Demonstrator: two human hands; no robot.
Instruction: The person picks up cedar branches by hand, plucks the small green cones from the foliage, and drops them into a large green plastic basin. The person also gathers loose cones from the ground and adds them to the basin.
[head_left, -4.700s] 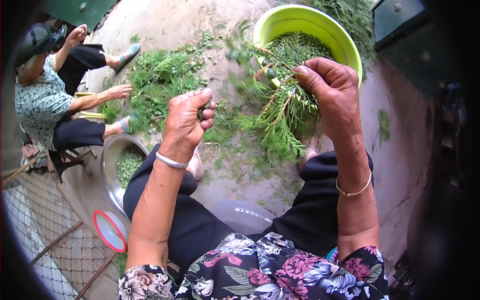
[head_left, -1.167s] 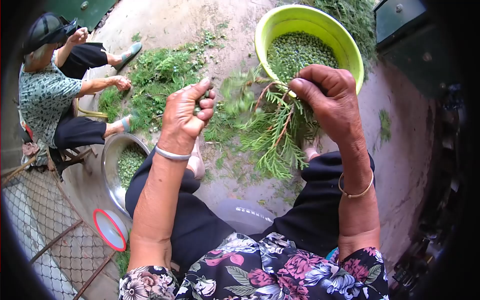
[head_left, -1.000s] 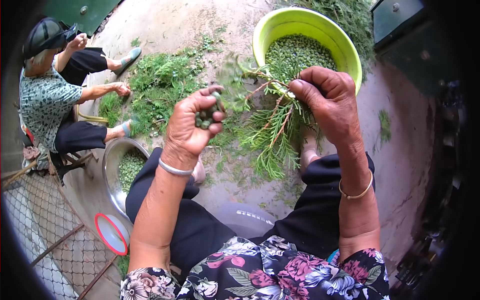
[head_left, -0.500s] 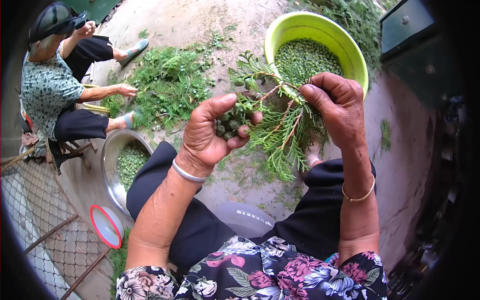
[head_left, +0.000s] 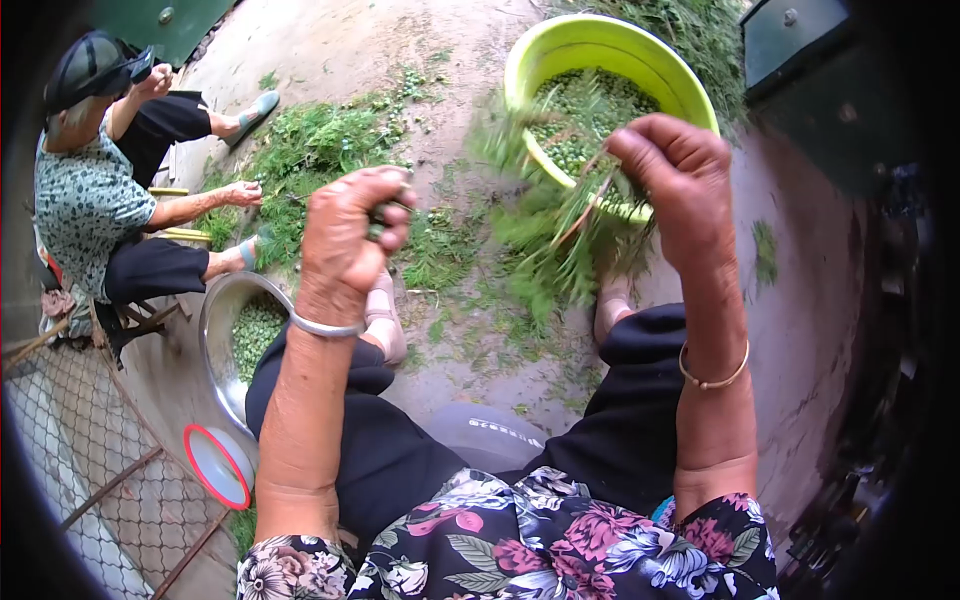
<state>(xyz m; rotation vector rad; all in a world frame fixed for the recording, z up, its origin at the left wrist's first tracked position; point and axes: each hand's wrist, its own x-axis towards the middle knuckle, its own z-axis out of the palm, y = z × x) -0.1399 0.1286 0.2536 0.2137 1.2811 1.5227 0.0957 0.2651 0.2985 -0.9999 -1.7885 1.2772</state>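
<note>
My right hand (head_left: pixel 672 185) grips a leafy green conifer sprig (head_left: pixel 545 225), blurred, hanging over the near rim of a lime-green basin (head_left: pixel 600 40) filled with small green seeds. My left hand (head_left: pixel 350 235) is closed in a fist around a few green seeds, knuckles up, held to the left of the sprig and apart from it. Both wrists wear thin bangles. My knees in black trousers sit below both hands.
Another person (head_left: pixel 90 190) sits at the left, one hand reaching into a pile of green sprigs (head_left: pixel 320 150) on the dirt ground. A steel bowl (head_left: pixel 218 345) of green seeds and a red-rimmed white dish (head_left: pixel 215 465) stand by my left knee. Wire mesh lies at the lower left.
My left hand has turned from palm-up to knuckles-up, shut over the seeds and pulled left, away from the sprig. The right hand swung the sprig toward the basin.
</note>
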